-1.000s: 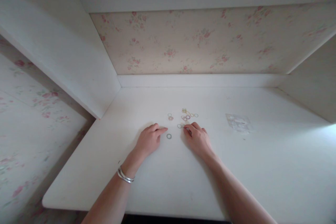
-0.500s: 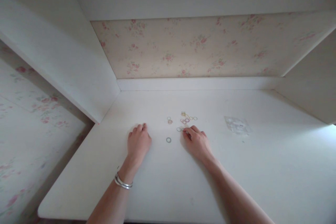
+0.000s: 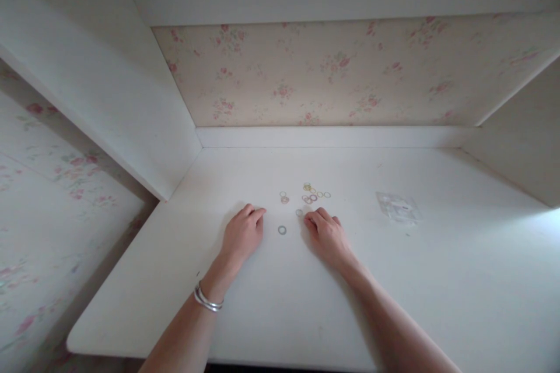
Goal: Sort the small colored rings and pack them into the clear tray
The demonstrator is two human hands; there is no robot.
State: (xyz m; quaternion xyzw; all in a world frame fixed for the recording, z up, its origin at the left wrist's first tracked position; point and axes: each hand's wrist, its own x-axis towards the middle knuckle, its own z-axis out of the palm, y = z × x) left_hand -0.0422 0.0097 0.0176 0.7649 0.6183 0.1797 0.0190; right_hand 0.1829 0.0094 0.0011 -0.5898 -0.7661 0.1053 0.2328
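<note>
Several small coloured rings (image 3: 312,194) lie scattered on a white desk (image 3: 284,291). One grey ring (image 3: 282,229) sits alone between my two hands. My left hand (image 3: 242,234) rests palm down on the desk, fingers loosely curled, just left of that ring; a silver bracelet (image 3: 208,298) circles its wrist. My right hand (image 3: 326,233) lies on the desk with its fingertips at another small ring (image 3: 299,213) at the near edge of the cluster. Whether its fingers pinch a ring is too small to tell.
A small clear plastic bag (image 3: 397,206) lies on the desk to the right. White side panels and a floral back wall (image 3: 332,73) enclose the desk, with a shelf overhead. The desk's front edge (image 3: 144,349) is near my arms.
My left hand pulled back to the left from the single grey ring, then came partway back toward it. My right hand stayed at the near edge of the cluster.
</note>
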